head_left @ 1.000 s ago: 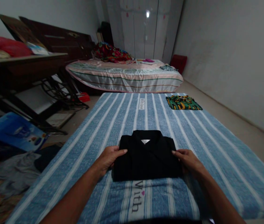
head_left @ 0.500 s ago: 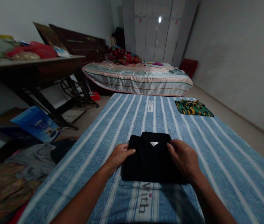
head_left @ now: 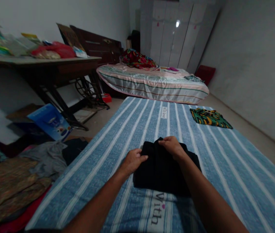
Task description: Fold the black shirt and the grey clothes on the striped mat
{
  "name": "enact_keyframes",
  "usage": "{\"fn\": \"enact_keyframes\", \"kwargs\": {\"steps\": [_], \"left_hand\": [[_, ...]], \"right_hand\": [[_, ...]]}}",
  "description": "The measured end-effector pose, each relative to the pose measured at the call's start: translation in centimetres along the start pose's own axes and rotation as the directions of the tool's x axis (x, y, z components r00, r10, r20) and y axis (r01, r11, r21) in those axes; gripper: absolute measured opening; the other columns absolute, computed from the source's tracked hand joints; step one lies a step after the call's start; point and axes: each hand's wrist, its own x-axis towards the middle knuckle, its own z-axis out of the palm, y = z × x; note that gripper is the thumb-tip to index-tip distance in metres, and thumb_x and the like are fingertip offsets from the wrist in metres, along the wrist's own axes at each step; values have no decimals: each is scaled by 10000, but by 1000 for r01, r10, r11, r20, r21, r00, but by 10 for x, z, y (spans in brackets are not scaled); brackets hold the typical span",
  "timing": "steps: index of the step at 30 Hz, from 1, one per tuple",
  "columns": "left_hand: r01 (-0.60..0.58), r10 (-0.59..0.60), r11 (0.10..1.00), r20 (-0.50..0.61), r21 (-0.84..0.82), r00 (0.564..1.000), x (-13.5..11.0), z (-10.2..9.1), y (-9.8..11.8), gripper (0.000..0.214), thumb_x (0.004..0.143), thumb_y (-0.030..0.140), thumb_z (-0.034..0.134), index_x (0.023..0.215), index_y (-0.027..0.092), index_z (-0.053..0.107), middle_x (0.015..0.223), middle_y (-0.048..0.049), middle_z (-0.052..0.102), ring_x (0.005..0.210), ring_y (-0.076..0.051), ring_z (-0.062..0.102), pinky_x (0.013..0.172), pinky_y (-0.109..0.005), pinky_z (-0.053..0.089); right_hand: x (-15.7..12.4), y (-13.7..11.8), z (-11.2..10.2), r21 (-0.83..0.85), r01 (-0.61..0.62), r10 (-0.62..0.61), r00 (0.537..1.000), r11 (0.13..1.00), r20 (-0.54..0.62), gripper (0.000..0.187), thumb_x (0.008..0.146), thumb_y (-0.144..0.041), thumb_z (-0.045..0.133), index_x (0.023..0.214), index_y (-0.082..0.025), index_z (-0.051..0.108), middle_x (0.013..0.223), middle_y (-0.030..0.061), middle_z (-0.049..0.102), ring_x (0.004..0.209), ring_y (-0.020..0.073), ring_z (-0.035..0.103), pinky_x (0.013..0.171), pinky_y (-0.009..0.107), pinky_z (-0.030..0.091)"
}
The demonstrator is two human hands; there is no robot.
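Note:
A folded black collared shirt (head_left: 161,176) lies on the blue-and-white striped bedsheet (head_left: 118,142). At its far left corner, my left hand (head_left: 133,160) grips the edge, thumb on top and fingers partly hidden beneath. My right hand (head_left: 172,146) reaches over the shirt and pinches the cloth at the collar, near the middle of its far edge. My right forearm covers part of the shirt's right side. A green, black and yellow patterned folded garment (head_left: 210,118) rests farther off on the right.
A second bed (head_left: 152,85) stands beyond, before a wardrobe (head_left: 173,35). On the left are a cluttered sewing-machine table (head_left: 62,63), a blue box (head_left: 50,122) and a heap of clothes (head_left: 11,184) beside the bed.
My right hand has moved left from the collar's right side to its middle, now covering the pale label. My left hand keeps its hold. The view has turned slightly left.

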Motion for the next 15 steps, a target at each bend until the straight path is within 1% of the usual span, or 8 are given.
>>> {"fn": "enact_keyframes", "kwargs": {"steps": [2,3,4,6,8,10,13,15], "left_hand": [[-55,62,992,-56,111,997,2,0,-3,437,692,312,633,1093,147,582,679,7,643,654,-183,640,570,-269,467],[-83,97,982,-81,168,992,4,0,-3,475,698,300,626,1146,156,563,694,5,647,668,-184,641,584,-272,471],[-113,136,970,-96,214,986,5,0,-3,495,702,291,620,1176,164,553,741,-9,662,713,-191,647,619,-282,482],[-182,217,942,-97,284,971,8,1,1,486,704,303,627,1169,172,577,916,-60,685,879,-221,645,740,-315,493],[-234,279,906,-82,352,957,12,3,6,444,693,357,655,1093,165,630,1062,-100,662,1013,-254,607,849,-351,470],[-254,304,873,-56,417,951,17,4,12,389,683,401,666,985,155,672,1067,-106,655,1020,-263,598,886,-366,449],[-266,310,836,-15,479,951,26,5,17,232,715,381,619,753,158,675,875,-56,666,870,-217,621,811,-327,460],[-263,312,817,-9,513,950,30,5,17,216,734,347,586,619,167,622,749,-20,637,763,-183,610,734,-294,461]], "right_hand": [[-3,6,2,59,-16,18,999,998,-30,283,740,-337,558,516,-192,465,426,-71,370,385,69,349,393,201,240],[-4,7,2,83,-19,23,999,996,-40,286,735,-348,558,517,-194,457,429,-72,368,386,68,343,389,200,236],[-4,8,3,103,-21,26,999,994,-46,286,728,-355,561,518,-194,451,433,-72,369,387,67,339,387,199,232],[-4,9,5,136,-20,27,998,991,-53,281,715,-360,565,521,-195,447,436,-71,368,387,66,331,383,199,227],[-3,9,6,157,-15,25,998,987,-58,276,706,-360,568,521,-194,447,437,-71,363,389,65,324,382,199,223],[-3,10,7,170,-10,22,997,985,-68,277,701,-362,569,520,-194,444,438,-73,357,393,65,320,383,198,219],[-3,11,7,177,-2,17,996,984,-86,280,701,-370,567,521,-193,445,444,-71,361,399,65,321,387,199,218],[-4,12,8,174,3,14,995,985,-95,289,707,-377,560,518,-193,442,446,-70,359,400,66,318,389,203,218]]}}
